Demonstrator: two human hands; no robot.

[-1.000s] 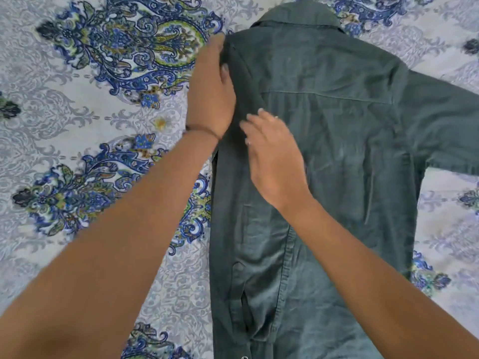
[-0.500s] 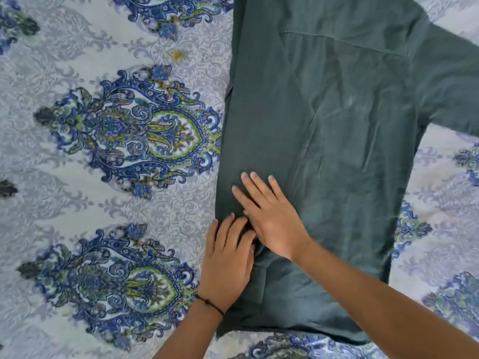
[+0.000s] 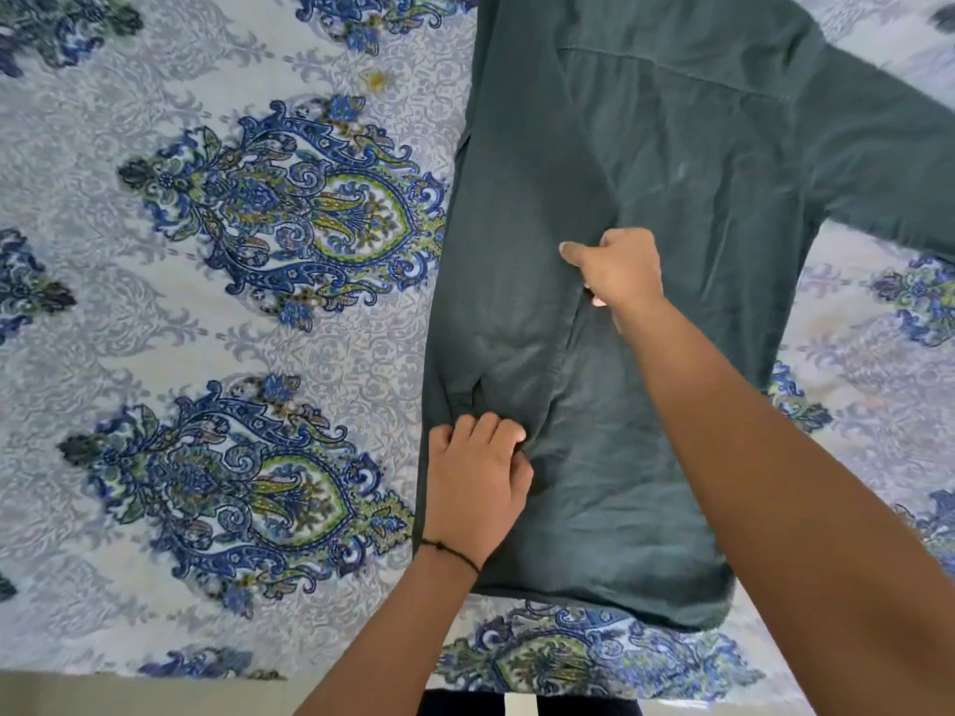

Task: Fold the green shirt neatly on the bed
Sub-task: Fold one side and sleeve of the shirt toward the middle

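As left hand (image 3: 473,488) and right hand (image 3: 617,273) grip it, green shirt (image 3: 672,162) on bed (image 3: 155,328)

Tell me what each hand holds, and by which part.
Both hold the green shirt: the left hand bunches fabric low on the folded side, and the right hand pinches the folded-over panel's edge at mid-body.

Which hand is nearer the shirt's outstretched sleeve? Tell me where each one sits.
Right. The right hand pinches the green shirt mid-body, below-left of the outstretched sleeve; the left hand grips fabric at the opposite edge, lower down, near the hem.
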